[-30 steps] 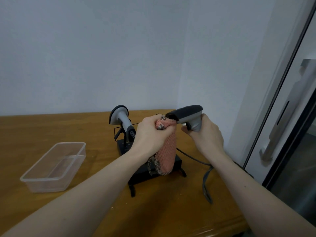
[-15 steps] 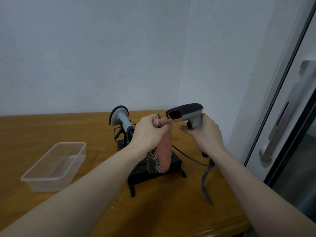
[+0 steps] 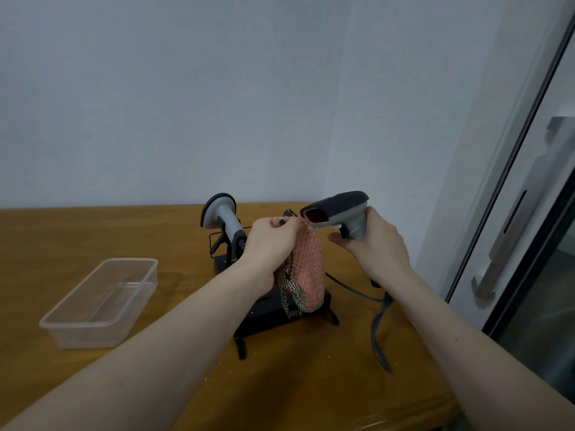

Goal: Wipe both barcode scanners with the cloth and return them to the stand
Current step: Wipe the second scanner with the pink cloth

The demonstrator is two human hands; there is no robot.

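Pink mesh cloth point(image 3: 306, 269) bunched in left hand point(image 3: 270, 244), just touching the window of scanner point(image 3: 337, 211) gripped by right hand point(image 3: 375, 247); second scanner point(image 3: 222, 217) sits on stand point(image 3: 264, 312); risk: trailing cable point(image 3: 378, 325) snags the stand on return, toppling it.

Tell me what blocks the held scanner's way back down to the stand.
The left hand holds the hanging cloth over the stand, between it and the scanner in the right hand.

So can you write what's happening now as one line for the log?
left hand: grips cloth | right hand: holds scanner | second scanner: on stand
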